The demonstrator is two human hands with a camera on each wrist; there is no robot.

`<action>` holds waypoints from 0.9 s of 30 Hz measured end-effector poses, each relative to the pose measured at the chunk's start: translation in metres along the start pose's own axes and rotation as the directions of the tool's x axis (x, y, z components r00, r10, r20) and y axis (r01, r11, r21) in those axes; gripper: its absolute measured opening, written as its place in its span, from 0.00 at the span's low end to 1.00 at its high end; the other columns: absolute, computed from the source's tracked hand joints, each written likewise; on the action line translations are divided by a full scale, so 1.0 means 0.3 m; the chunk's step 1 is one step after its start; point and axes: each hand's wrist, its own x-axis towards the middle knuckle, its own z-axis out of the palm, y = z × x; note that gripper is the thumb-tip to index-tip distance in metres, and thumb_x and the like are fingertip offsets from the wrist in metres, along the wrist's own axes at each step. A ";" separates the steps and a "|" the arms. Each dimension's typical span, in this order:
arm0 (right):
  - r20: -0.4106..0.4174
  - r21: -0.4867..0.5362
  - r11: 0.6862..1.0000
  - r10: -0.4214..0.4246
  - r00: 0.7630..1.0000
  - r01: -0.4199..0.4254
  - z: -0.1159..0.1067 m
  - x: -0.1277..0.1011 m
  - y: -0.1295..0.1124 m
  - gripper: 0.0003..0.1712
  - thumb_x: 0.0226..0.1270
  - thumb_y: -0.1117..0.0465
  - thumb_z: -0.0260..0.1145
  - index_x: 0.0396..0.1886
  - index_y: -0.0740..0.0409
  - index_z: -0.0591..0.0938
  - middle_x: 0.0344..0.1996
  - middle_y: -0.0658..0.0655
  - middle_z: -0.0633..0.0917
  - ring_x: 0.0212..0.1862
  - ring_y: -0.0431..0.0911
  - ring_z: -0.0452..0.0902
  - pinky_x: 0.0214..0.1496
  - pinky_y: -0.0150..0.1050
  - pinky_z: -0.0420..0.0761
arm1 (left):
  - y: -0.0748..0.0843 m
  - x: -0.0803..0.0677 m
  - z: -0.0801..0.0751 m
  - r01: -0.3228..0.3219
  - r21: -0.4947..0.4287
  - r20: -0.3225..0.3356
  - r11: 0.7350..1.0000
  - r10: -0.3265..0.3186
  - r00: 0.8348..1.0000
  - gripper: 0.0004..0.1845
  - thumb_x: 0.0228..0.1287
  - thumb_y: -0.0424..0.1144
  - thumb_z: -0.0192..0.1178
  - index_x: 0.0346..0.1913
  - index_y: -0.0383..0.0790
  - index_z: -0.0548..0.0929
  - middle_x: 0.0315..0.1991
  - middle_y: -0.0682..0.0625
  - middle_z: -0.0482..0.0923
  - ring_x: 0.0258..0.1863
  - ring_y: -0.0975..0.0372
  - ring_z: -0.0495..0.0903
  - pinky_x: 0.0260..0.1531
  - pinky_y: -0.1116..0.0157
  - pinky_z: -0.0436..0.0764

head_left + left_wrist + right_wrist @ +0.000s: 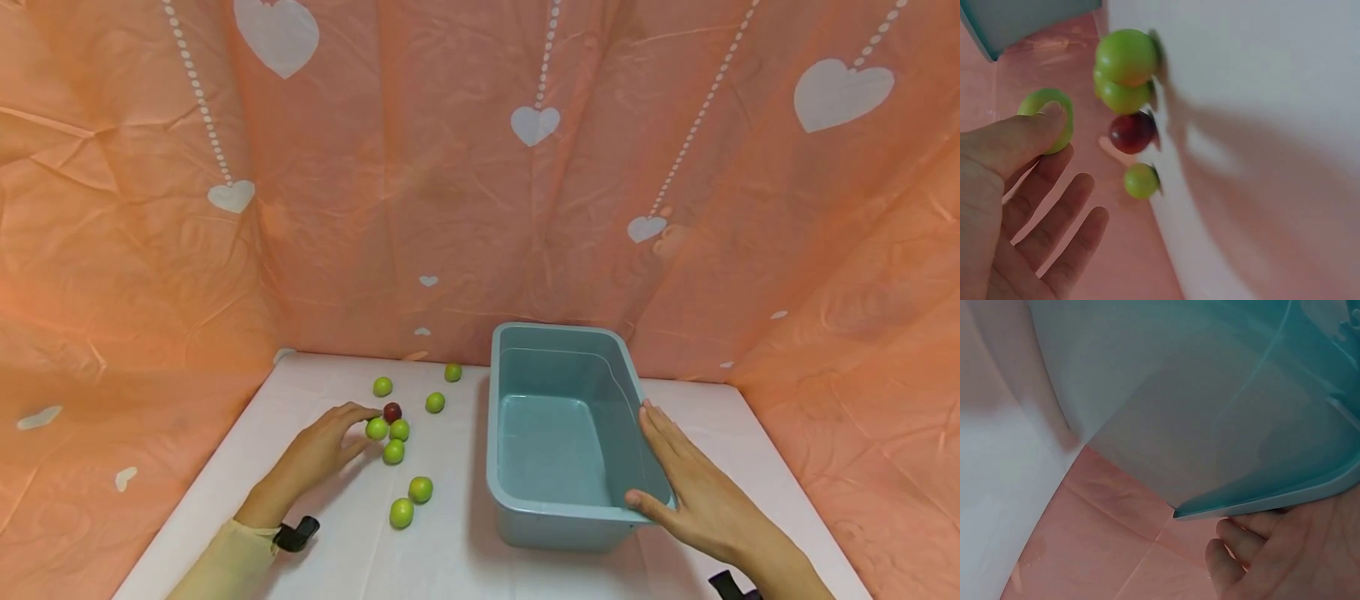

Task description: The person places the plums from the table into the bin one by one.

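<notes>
Head view: left hand [324,446] on the bench [450,550] toward its left edge, fingertips touching a green fruit [377,428] beside a dark red fruit [392,412]. Right hand [693,487] flat, fingers straight, against the right rim of the blue tub [558,508].

Left wrist view: thumb [1019,140] pressing the green fruit, other fingers spread apart.

Right wrist view: fingers under the tub's rim.

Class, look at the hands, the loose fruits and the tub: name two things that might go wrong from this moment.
1. The left hand reaches a tight cluster: a green fruit sits against the dark red fruit. A nudge may send these round fruits rolling.
2. The right hand only rests flat on the teal tub rim near a corner; pressing there might tip or slide the empty tub.
</notes>
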 end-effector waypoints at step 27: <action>-0.015 -0.023 1.000 -0.014 1.000 0.013 0.005 0.006 -0.008 0.63 0.67 0.38 0.76 0.86 0.66 0.55 0.85 0.67 0.57 0.87 0.43 0.39 0.78 0.19 0.36 | 0.190 0.152 -0.062 -0.164 -0.067 0.019 0.984 0.166 0.986 0.23 0.72 0.42 0.73 0.67 0.47 0.84 0.61 0.52 0.84 0.54 0.57 0.84 0.54 0.51 0.86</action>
